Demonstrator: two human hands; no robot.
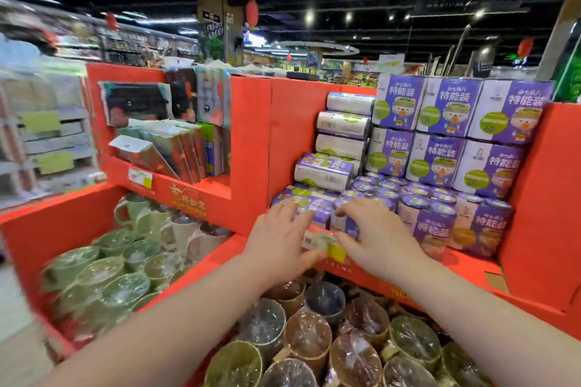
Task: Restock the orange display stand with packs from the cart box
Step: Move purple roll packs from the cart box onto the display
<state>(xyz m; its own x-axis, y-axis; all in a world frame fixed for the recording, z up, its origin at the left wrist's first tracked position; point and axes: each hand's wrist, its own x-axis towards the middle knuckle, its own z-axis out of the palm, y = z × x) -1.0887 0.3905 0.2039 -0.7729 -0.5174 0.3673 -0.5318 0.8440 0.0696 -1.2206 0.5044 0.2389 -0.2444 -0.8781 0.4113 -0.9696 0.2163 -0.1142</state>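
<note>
The orange display stand [292, 122] fills the middle of the head view. Its right bay holds stacked purple-and-white packs [446, 135] with a cartoon duck, some upright and some lying on their side. Both my hands rest on the front-left purple pack [317, 207] at the bay's lower edge. My left hand [279, 229] lies over its left side with fingers spread. My right hand [374, 229] grips its right side, thumb near the price tag [327, 243]. The cart box is not in view.
Green mugs wrapped in film [125, 264] fill the lower left bin. Brown, grey and yellow-green wrapped mugs [330, 339] fill the bin below my arms. Flat dark packs [166, 141] lean on the upper left shelf. Store shelves [47, 129] stand at the far left.
</note>
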